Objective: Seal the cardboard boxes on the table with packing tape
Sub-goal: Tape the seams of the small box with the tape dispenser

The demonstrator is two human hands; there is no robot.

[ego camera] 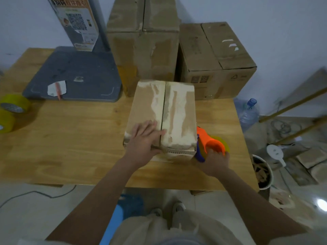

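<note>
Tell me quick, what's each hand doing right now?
Left hand: open, fingers flat on top of the cardboard box.
Right hand: closed on the orange tape dispenser beside the box.

A grey stand base (74, 75) with a poster-covered post (76, 23) sits at the tabletop's far-left corner. Off the right edge, on the floor, stand a water jug (248, 114) and a white bucket (263, 172) of scraps.

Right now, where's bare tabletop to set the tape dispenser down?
Bare wood left of the front box, below the grey base, right of the tape rolls. Narrow strip beside the tape dispenser. Back crowded: rear boxes.
</note>
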